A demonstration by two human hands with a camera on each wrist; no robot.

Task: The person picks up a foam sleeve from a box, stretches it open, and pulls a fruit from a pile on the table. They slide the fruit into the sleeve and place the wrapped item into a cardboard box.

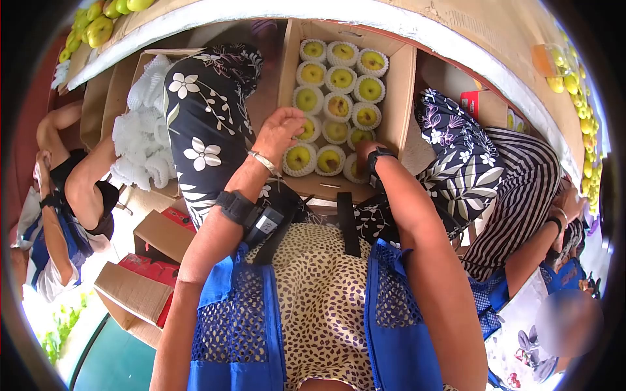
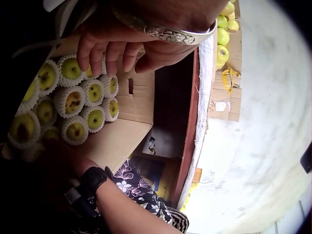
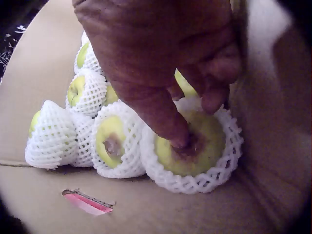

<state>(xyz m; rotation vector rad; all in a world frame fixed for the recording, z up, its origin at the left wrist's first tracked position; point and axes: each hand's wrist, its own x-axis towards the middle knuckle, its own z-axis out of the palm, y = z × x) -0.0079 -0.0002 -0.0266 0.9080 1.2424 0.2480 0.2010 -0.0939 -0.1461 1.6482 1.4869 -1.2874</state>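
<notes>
Yellow-green apples [image 1: 340,78] in white foam nets stand in rows in an open cardboard box [image 1: 398,98]. Over the box's left part is my left hand [image 1: 279,135], its fingers loosely bent; in the left wrist view this hand [image 2: 131,46] holds nothing. My right hand [image 1: 368,151] reaches into the near right corner. Seen from the right wrist, the right hand [image 3: 161,63] touches a netted apple [image 3: 207,151] with one fingertip at its brownish hollow, while another finger rests near the net's edge. Beside it sits another netted apple [image 3: 109,141].
White foam nets [image 1: 140,130] are piled in a box at the left. Red-and-brown cartons [image 1: 140,280] lie lower left. A ledge with a white edge [image 1: 215,19] curves beyond the box, with loose apples [image 1: 101,31] on it. People sit at both sides.
</notes>
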